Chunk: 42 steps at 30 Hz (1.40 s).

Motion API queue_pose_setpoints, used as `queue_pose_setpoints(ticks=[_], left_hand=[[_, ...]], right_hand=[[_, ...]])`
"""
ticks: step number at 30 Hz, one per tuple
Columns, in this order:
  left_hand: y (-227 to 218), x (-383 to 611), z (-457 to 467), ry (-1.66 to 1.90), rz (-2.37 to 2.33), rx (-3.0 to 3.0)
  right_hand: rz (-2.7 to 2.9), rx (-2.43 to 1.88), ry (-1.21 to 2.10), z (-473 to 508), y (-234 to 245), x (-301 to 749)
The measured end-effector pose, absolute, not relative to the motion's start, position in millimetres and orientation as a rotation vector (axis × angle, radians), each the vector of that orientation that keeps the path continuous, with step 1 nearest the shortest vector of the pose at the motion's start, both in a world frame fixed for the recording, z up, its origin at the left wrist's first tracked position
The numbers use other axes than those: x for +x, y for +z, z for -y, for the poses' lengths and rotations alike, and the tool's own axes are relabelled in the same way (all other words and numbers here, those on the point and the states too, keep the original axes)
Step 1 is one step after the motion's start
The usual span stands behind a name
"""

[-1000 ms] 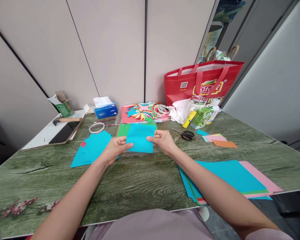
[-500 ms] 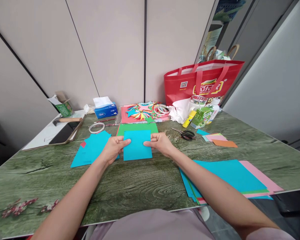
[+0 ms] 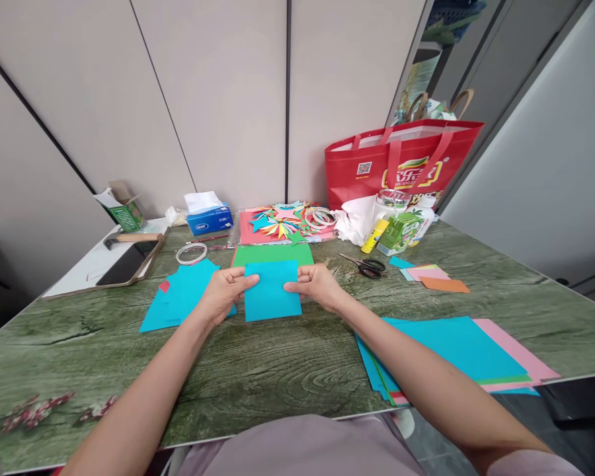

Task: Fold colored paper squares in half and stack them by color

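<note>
Near the front edge of the table (image 3: 277, 377), a stack of coloured sheets (image 3: 456, 350), topped with blue, is partly covered by the right forearm. Both forearms are stretched forward and angled inward, so that the hands are brought opposite each other. Between them a blue paper square (image 3: 272, 299) is held: its left edge is pinched by the fingers of the left hand (image 3: 222, 292), its right edge by those of the right hand (image 3: 321, 287), with both thumbs laid on the front face and the other fingers tucked behind. Whether its lower edge touches the table cannot be told.

Loose blue sheets (image 3: 186, 291) are partly hidden by the left hand, and a green sheet (image 3: 272, 254) is partly covered by the square. To the right, scissors (image 3: 369, 267) are seen. Farther back, a blue tissue box (image 3: 211, 221) is marked with a white oval logo, and a green carton (image 3: 399, 235) is printed with lettering; both are too small to read. On the red bag (image 3: 344, 182) by the wall, a QR code (image 3: 364, 168) is printed, and "HUANLE" can be read beneath Chinese characters partly covered by a strap.
</note>
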<state>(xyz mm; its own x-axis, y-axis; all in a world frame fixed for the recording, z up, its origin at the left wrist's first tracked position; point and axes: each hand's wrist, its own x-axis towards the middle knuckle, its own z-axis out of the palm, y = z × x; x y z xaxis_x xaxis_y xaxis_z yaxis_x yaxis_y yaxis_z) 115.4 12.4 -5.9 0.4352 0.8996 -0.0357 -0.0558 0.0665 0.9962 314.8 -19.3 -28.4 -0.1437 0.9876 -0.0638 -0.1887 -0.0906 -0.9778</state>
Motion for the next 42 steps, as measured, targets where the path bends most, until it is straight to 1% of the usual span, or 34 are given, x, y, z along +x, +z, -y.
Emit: queue_pose_setpoints(ticks=[12, 25, 28, 33, 36, 38, 39, 40, 42], left_hand=[[-6.3, 116.7, -14.1, 0.978, -0.923, 1.307], [-8.2, 113.3, -16.2, 1.056, -0.893, 1.376], [-5.9, 114.9, -13.7, 1.014, -0.894, 1.374], [-4.7, 118.9, -7.6, 0.822, -0.903, 1.488], [-5.8, 120.5, -6.3, 0.847, -0.936, 1.616], [-6.6, 120.7, -6.7, 0.914, -0.982, 1.750], [-7.2, 120.5, -7.1, 0.951, -1.012, 1.839], [-8.0, 120.1, -7.4, 0.989, -1.046, 1.938], [-11.0, 119.1, -7.6, 1.083, -1.102, 2.163]], right_hand=[[1.133, -1.057, 1.461, 19.0, -29.6, 314.1], [1.140, -1.074, 1.456, 19.2, -29.3, 313.8], [1.126, -1.071, 1.432, 17.7, -30.9, 314.6], [1.053, -1.043, 1.334, 14.0, -33.0, 317.1], [1.087, -1.056, 1.303, 12.1, -35.5, 316.7], [1.146, -1.075, 1.221, 11.2, -37.4, 315.9], [1.176, -1.087, 1.118, 11.1, -38.0, 315.6], [1.211, -1.100, 0.962, 11.5, -38.0, 315.6], [1.309, -1.115, 0.526, 14.3, -35.9, 316.0]])
